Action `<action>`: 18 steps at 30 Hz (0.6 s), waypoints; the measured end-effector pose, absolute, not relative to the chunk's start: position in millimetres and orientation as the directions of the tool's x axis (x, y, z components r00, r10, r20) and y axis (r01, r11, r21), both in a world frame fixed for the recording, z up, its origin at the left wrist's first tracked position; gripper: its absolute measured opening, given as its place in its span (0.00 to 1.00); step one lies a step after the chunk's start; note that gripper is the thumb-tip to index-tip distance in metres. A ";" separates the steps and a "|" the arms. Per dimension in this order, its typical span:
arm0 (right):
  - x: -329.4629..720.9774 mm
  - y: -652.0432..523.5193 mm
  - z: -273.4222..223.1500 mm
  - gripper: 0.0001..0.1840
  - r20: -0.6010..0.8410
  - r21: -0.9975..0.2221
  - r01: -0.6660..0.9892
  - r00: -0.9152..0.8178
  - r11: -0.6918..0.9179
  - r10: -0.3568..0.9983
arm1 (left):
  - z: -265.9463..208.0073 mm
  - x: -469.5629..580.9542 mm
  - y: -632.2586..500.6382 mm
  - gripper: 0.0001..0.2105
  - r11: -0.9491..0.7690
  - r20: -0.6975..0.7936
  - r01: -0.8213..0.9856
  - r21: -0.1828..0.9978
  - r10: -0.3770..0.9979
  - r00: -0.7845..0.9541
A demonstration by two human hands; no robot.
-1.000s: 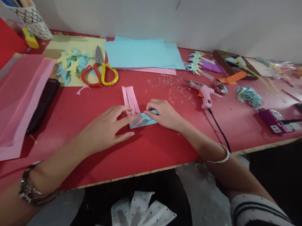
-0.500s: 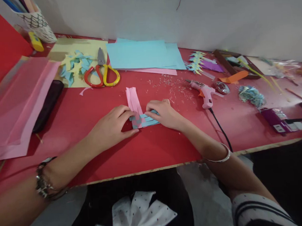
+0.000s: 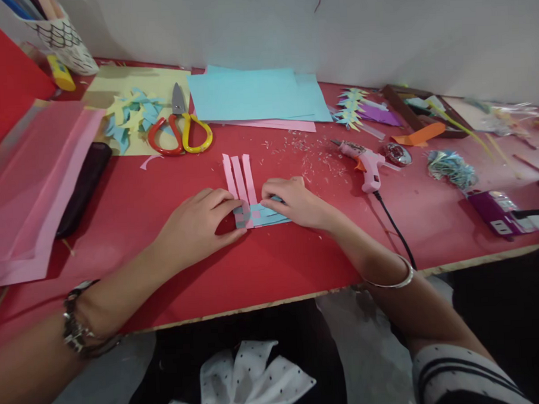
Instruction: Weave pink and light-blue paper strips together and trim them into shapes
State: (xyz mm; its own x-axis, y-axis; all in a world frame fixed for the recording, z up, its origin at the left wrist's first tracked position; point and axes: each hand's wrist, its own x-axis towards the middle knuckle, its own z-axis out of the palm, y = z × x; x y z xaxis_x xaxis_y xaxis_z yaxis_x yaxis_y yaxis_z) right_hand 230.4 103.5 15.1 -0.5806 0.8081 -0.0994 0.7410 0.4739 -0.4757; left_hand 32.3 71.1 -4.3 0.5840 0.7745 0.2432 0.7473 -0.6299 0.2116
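Well, pink strips (image 3: 239, 176) touch (apparently) the left hand (image 3: 196, 217).

Left hand (image 3: 192, 220) touches woven pink strips (image 3: 239, 178), right hand (image 3: 300, 203) the blue strips (image 3: 266, 217).

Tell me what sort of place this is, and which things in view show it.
Probably a papercraft workspace: pink paper strips cross blue paper strips, with red-and-yellow-handled scissors and a pink hot glue gun lying nearby.
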 end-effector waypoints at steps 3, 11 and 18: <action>231.4 103.8 14.8 0.09 -0.093 -0.480 0.733 -0.588 0.481 0.803 | -4.3 31.8 71.0 0.17 -0.627 0.240 0.749 0.215 0.777 0.582; 231.0 99.0 15.3 0.08 -0.042 -0.468 0.732 -0.578 0.495 0.815 | -3.9 30.1 70.3 0.15 -0.626 0.220 0.728 0.280 0.780 0.586; 225.5 94.6 16.9 0.10 -0.050 -0.431 0.758 -0.561 0.489 0.826 | -4.3 31.3 69.6 0.19 -0.640 0.207 0.730 0.238 0.768 0.606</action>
